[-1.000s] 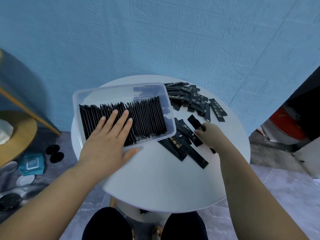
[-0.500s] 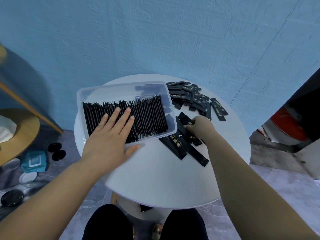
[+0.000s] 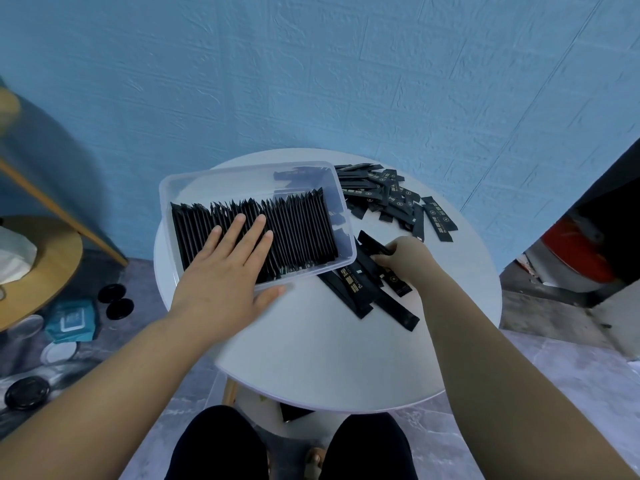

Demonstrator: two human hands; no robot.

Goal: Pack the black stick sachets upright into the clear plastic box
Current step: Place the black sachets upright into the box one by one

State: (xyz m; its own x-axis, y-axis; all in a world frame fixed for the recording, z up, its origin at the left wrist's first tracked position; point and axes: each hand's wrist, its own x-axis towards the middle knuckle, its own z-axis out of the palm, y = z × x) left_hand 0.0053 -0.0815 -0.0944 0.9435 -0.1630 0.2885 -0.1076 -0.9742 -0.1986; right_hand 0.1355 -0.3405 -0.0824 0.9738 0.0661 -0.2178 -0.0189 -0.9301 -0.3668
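The clear plastic box point(image 3: 214, 176) sits tilted on the round white table point(image 3: 329, 348), filled with a row of black stick sachets point(image 3: 298, 230) standing on edge. My left hand point(image 3: 225, 271) lies flat with straight fingers on the row, its thumb along the box's near rim. My right hand point(image 3: 403, 258) is just right of the box and pinches one black sachet point(image 3: 375, 244) at the near pile. Several loose sachets point(image 3: 363, 292) lie under and beside that hand. A second pile of sachets point(image 3: 394, 199) lies at the table's far right.
A blue wall stands right behind the table. At the left is a round wooden table point(image 3: 45, 271) with white tissue on it. Black lids point(image 3: 116, 301), a teal pack point(image 3: 71, 318) and jars lie on the floor at the left. My knees are under the table's near edge.
My right hand moved left toward the box and now pinches a sachet from the near pile. My left hand stayed flat on the packed row.
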